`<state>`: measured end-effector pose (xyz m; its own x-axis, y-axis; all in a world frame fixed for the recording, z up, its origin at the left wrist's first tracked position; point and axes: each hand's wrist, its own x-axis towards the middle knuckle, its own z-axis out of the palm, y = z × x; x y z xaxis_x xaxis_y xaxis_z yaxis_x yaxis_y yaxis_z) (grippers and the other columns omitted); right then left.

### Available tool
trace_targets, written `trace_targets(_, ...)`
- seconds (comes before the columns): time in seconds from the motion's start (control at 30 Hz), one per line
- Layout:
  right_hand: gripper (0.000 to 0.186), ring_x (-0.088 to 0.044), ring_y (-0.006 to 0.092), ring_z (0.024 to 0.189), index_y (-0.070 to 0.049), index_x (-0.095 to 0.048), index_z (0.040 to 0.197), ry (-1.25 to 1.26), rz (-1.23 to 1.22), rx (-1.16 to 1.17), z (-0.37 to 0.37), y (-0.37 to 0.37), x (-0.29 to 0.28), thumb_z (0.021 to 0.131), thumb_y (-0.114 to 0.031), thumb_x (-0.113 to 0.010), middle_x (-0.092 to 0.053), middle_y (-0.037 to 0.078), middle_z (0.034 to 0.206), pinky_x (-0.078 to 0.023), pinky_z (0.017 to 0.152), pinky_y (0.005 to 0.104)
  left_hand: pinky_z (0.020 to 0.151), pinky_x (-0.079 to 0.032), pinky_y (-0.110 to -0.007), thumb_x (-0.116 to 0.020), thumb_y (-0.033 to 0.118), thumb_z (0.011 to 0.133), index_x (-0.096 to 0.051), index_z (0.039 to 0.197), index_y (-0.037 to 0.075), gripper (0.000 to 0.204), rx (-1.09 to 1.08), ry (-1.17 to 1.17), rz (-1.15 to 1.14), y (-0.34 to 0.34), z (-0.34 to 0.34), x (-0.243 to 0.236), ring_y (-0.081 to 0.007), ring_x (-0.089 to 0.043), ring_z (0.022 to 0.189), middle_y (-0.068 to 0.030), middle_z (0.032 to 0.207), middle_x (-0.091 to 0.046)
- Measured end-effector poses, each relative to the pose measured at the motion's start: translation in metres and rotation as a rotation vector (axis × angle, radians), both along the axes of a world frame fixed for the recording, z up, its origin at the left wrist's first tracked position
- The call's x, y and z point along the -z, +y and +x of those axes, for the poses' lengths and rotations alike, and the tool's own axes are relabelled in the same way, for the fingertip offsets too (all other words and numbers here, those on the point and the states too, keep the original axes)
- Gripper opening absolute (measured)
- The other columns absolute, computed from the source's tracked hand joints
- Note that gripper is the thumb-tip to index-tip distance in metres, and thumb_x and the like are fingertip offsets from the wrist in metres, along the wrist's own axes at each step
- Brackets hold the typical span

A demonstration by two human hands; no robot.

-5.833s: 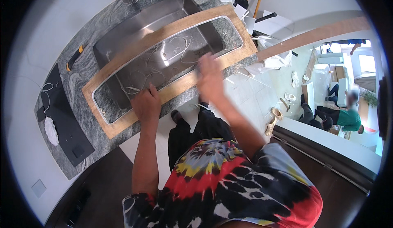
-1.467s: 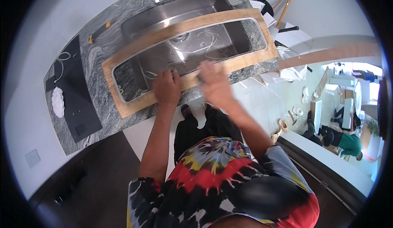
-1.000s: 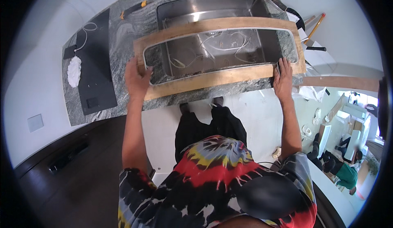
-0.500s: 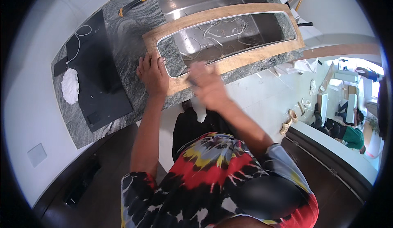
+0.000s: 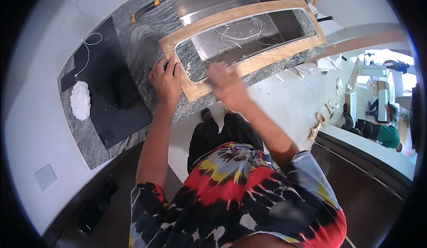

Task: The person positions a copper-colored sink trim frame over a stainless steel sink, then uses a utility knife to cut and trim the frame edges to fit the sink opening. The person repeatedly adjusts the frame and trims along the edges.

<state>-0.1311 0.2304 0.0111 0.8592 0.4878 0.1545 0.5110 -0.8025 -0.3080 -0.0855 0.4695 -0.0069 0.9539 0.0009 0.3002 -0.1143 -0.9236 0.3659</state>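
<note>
A long, light-brown wooden frame (image 5: 272, 56), its round-cornered opening edged in white, lies slantwise over the near part of the steel sink (image 5: 218, 2) and the grey veined counter (image 5: 144, 54), right end farther away.

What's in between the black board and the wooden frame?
The head view shows grey streaked countertop between the black board and wooden frame, plus part of the left hand.

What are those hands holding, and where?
The left hand holds the wooden frame by its left end. The right hand is blurred, so I can't tell whether it holds anything.
</note>
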Motion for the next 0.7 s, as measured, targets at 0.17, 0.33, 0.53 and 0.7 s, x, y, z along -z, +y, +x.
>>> trace_targets(0.17, 0.049, -0.036, 0.0365, 0.141, -0.005, -0.048, 0.141, -0.083, -0.086, 0.542, 0.038, -0.126, 0.0, 0.095, -0.019, -0.051, -0.042, 0.017, 0.15, -0.025, 0.114, 0.0574, 0.109, -0.027, -0.065, -0.052, 0.03, 0.099, -0.059, 0.134, 0.014, 0.039, -0.03, 0.011, 0.109, -0.014, 0.001, -0.012, -0.0384, -0.042, 0.134, -0.0161, 0.14, -0.05)
trace_targets(0.33, 0.073, -0.023, 0.0377, 0.147, -0.004, -0.04, 0.147, 0.104, 0.141, 0.109, -0.033, 0.06, -0.006, 0.082, -0.024, -0.066, -0.033, 0.017, 0.156, -0.016, 0.119, 0.0562, 0.109, -0.024, -0.067, -0.049, 0.029, 0.1, -0.057, 0.135, 0.013, 0.04, -0.006, 0.083, 0.119, -0.006, 0.003, 0.004, -0.0374, -0.04, 0.138, -0.0136, 0.149, -0.045)
trace_targets(0.53, 0.055, -0.036, 0.0289, 0.143, -0.008, -0.047, 0.142, -0.031, -0.193, 0.21, 0.011, -0.035, 0.0, 0.09, -0.021, -0.056, -0.044, 0.013, 0.15, -0.019, 0.116, 0.0606, 0.11, -0.023, -0.068, -0.048, 0.026, 0.1, -0.056, 0.136, 0.012, 0.04, 0.017, 0.081, 0.16, 0.0, 0.007, -0.008, -0.0355, -0.044, 0.136, -0.0116, 0.146, -0.05)
trace_targets(0.7, 0.058, -0.034, 0.0388, 0.142, -0.006, -0.044, 0.144, -0.043, -0.003, 0.463, 0.027, -0.082, 0.008, 0.09, -0.021, -0.057, -0.041, 0.018, 0.151, -0.021, 0.116, 0.0571, 0.11, -0.022, -0.068, -0.049, 0.025, 0.1, -0.056, 0.136, 0.011, 0.04, 0.006, 0.043, 0.119, -0.007, 0.008, -0.002, -0.0357, -0.042, 0.137, -0.0107, 0.146, -0.05)
